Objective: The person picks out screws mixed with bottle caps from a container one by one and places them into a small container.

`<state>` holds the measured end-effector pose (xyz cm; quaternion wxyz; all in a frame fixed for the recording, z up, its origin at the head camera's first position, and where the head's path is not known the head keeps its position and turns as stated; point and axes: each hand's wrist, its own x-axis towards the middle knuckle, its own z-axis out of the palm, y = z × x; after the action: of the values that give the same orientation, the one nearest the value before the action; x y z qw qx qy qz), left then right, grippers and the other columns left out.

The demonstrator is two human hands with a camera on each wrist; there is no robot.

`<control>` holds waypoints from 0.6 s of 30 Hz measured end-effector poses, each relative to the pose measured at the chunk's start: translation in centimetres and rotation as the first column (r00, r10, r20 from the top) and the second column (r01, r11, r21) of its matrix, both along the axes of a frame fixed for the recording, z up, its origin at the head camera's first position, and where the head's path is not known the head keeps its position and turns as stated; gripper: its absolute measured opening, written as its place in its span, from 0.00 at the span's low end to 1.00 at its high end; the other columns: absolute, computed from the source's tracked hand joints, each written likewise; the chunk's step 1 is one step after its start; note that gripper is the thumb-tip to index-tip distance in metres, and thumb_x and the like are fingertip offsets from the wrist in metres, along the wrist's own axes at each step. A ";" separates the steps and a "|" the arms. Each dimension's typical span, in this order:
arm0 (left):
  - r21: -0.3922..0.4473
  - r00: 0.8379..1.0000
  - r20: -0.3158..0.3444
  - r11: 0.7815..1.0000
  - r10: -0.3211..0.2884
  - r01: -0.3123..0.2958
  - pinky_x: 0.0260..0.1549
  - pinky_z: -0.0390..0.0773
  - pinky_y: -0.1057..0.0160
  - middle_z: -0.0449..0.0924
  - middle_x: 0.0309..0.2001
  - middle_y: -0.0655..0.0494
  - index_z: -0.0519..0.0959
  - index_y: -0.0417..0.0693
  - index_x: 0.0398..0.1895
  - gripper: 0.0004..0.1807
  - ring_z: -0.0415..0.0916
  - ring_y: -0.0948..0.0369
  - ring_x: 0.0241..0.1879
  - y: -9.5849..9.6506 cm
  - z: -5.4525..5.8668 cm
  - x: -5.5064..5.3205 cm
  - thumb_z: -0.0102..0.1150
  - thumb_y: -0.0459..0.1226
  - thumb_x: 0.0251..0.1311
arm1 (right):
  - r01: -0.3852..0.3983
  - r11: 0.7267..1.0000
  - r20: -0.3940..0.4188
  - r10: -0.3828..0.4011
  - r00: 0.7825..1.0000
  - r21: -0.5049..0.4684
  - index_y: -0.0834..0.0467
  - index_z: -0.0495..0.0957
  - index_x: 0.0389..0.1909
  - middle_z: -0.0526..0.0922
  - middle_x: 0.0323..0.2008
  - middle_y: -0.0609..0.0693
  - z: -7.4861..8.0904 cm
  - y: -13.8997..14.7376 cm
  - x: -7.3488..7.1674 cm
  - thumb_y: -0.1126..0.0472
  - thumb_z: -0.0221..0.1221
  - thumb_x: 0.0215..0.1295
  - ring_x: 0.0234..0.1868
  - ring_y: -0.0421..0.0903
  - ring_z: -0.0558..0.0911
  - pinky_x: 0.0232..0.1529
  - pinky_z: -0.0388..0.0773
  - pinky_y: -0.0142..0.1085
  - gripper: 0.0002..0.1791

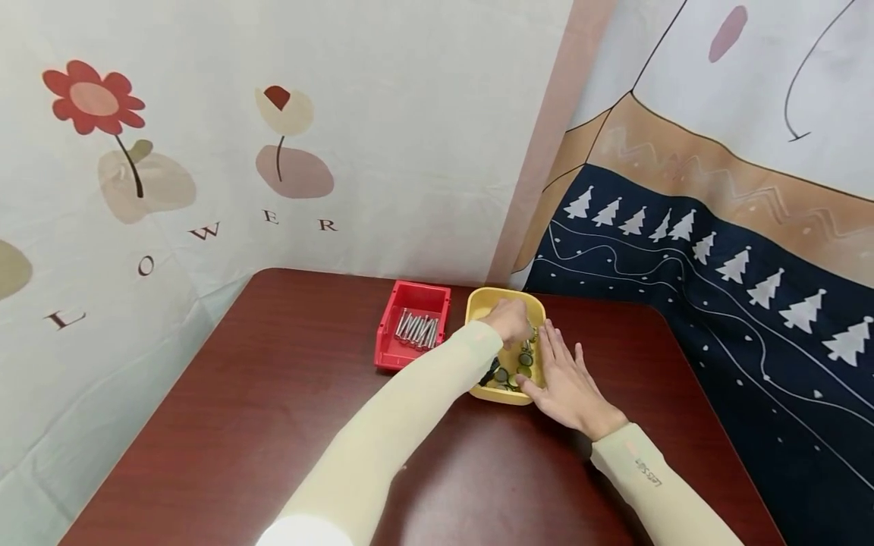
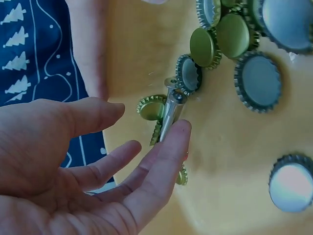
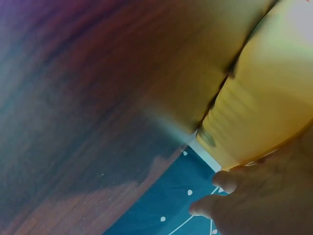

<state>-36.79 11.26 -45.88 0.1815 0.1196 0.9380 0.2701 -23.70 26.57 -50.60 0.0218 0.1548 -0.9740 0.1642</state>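
Observation:
My left hand [image 1: 510, 322] is down inside a yellow bin [image 1: 495, 293]. In the left wrist view its fingers are spread and loosely bent, with a fingertip beside two silver bolts [image 2: 172, 110]; whether they touch cannot be told. Gold-green and grey bottle caps [image 2: 234, 36] lie around the bolts on the bin's floor. On the bin's right side rests my right hand [image 1: 570, 390], fingers straight along the rim and thumb near the front corner. The right wrist view shows the bin's outer wall [image 3: 254, 98] with a few fingertips by it.
Left of the yellow bin stands a red bin [image 1: 385, 337] holding several silver bolts [image 1: 416, 328]. A small black thing [image 1: 489, 371] lies inside the yellow bin, partly hidden. Both bins are near the back edge of a brown table [image 1: 287, 409], with printed cloth behind.

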 end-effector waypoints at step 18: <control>-0.249 0.995 -0.087 0.968 -0.052 0.029 0.73 0.86 0.58 0.91 0.68 0.57 0.91 0.59 0.68 0.19 0.87 0.58 0.63 4.8 -4.9 -3.8 0.70 0.50 0.80 | -0.004 1.000 0.011 0.004 1.000 -0.007 0.66 0.41 0.96 0.37 0.98 0.62 -0.1 -0.1 -0.3 0.36 0.61 0.83 0.97 0.71 0.48 0.90 0.43 0.81 0.61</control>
<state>-40.55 16.03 -50.80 0.1567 0.1273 0.9692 0.1413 -23.95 26.51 -50.72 0.0166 0.1557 -0.9732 0.1684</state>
